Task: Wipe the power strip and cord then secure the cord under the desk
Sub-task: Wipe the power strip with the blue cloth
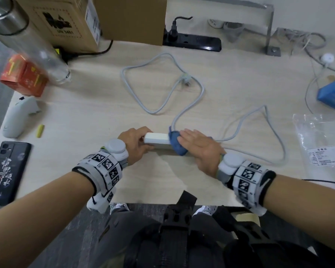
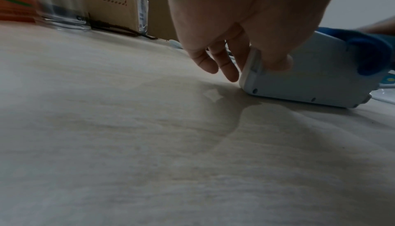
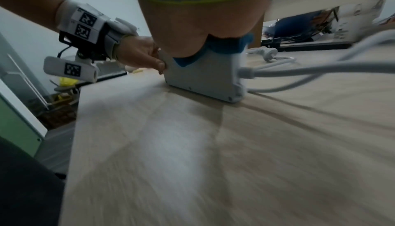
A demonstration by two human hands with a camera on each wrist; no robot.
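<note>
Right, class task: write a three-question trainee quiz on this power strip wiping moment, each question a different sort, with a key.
1. True or false: the white power strip stands on its long edge on the desk.
2. Multiple choice: what does the right hand press onto the strip? A) a blue cloth B) a paper towel C) a sponge
3. Short answer: where does the grey cord's plug lie, and is it plugged in?

Key
1. True; the left hand grips its free end.
2. A
3. Loose on the desk beyond the strip, not in the black power strip at the back.
</note>
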